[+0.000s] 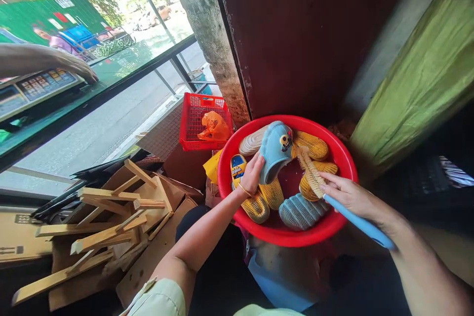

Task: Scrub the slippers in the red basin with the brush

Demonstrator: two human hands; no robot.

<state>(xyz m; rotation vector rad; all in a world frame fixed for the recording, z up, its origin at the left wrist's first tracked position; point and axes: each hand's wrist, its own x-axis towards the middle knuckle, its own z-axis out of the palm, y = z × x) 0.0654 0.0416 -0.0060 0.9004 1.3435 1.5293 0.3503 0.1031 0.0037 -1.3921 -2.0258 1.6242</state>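
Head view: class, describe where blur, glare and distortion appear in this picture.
Head view: the green cloth at right is motion-blurred, daylight through the window washes out the street, wide-angle distortion tilts the scene, and the red plastic basin is fairly sharp.

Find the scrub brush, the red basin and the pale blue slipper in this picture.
Scrub brush (310,173), head view, on the bristles.
Red basin (296,122), head view, on the rim.
Pale blue slipper (277,150), head view, on the upper.

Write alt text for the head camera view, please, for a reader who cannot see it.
A person's right hand holds a blue-handled brush over yellow shoes in a red basin, while the left hand holds a pale blue slipper. A red crate holding an orange bag and wooden slats on cardboard lie beside it.
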